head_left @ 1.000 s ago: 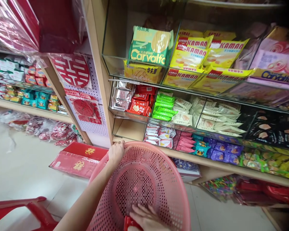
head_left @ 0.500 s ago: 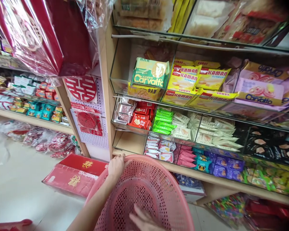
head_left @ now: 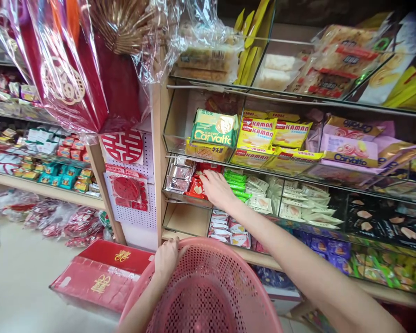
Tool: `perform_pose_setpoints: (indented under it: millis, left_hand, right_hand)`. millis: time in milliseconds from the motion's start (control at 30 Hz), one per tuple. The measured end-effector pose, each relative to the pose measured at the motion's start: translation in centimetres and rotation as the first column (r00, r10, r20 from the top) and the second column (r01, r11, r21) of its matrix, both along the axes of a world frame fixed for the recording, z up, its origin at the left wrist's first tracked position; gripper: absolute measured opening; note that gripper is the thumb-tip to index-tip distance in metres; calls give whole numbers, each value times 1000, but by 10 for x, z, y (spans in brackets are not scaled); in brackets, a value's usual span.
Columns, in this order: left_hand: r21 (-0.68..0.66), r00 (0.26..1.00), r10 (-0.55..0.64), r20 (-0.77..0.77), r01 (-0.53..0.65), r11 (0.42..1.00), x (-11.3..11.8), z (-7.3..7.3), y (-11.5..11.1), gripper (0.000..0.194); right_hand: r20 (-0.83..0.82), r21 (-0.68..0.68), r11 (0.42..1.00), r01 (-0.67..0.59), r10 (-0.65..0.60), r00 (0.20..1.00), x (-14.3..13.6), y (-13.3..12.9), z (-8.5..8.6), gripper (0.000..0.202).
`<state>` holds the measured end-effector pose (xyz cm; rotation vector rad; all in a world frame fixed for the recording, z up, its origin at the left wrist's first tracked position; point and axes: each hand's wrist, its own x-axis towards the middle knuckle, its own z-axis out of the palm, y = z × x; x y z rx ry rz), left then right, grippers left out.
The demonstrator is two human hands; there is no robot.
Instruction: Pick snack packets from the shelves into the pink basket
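Note:
A pink perforated plastic basket (head_left: 235, 273) is tilted in front of me, its opening facing up. My left hand (head_left: 167, 260) grips the rim at the upper left, fingers wrapped over it. My right arm stretches across the basket to a shelf bin, where my right hand (head_left: 218, 187) is over small red snack packets (head_left: 196, 188). Its fingers reach out and seem to touch the packets; their tips are partly hidden. Silver packets (head_left: 180, 175) lie left of the hand, and bright green packets (head_left: 236, 181) lie to its right.
Glass-fronted shelves hold yellow wafer packs (head_left: 256, 134) and white packets (head_left: 291, 203). A wrapped dark red gift bag (head_left: 72, 83) hangs at upper left. On the floor is a red box (head_left: 100, 273). Bagged red goods (head_left: 83, 217) lie below the left shelves.
My right hand has left the basket's inside and reached up to the red packets. My left hand still holds the rim. The camera view has shifted, with shelves now lower in the picture.

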<state>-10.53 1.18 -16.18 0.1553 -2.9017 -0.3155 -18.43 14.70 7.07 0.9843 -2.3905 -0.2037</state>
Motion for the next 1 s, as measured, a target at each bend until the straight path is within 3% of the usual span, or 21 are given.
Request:
perform_pose_setpoints:
  millis: [167, 400, 700, 1000]
  left_hand:
    - [-21, 1000, 9, -2, -9, 1000, -1, -2, 0, 47]
    - [-21, 1000, 15, -12, -16, 1000, -4, -7, 1, 43]
    - [-39, 999, 6, -52, -8, 999, -5, -10, 0, 45]
    - [0, 1000, 13, -27, -13, 1000, -2, -4, 0, 44]
  right_hand:
    - [-91, 20, 993, 119, -116, 989, -38, -8, 7, 44]
    - [-63, -27, 962, 273, -274, 960, -48, -22, 10, 50]
    - [-109, -36, 974, 224, -227, 968, -43, -23, 9, 35]
    - [-6, -19, 966, 257, -257, 966, -38, -24, 17, 26]
